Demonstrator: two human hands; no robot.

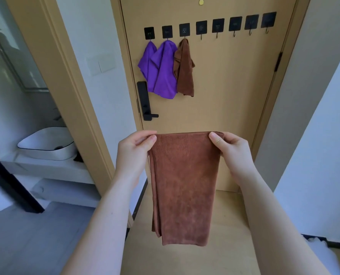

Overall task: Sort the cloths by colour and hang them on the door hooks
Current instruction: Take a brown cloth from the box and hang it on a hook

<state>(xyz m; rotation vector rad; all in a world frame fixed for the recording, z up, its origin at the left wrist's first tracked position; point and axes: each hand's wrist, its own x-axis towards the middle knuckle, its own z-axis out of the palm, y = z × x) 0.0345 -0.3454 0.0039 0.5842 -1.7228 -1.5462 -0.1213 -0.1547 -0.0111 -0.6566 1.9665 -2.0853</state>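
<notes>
A brown cloth (183,185) hangs folded in front of me, stretched by its top edge between both hands. My left hand (134,151) pinches the top left corner and my right hand (232,149) pinches the top right corner. On the wooden door (224,86) runs a row of several black hooks. Two purple cloths (148,64) (165,70) hang on the first and second hooks from the left, and another brown cloth (185,70) hangs on the third. The fourth hook (201,28) and those to its right are bare.
A black door handle with lock plate (146,104) sits below the purple cloths. To the left, past the door frame, a white basin (46,143) stands on a counter. White walls close in on the right. The floor below is light wood.
</notes>
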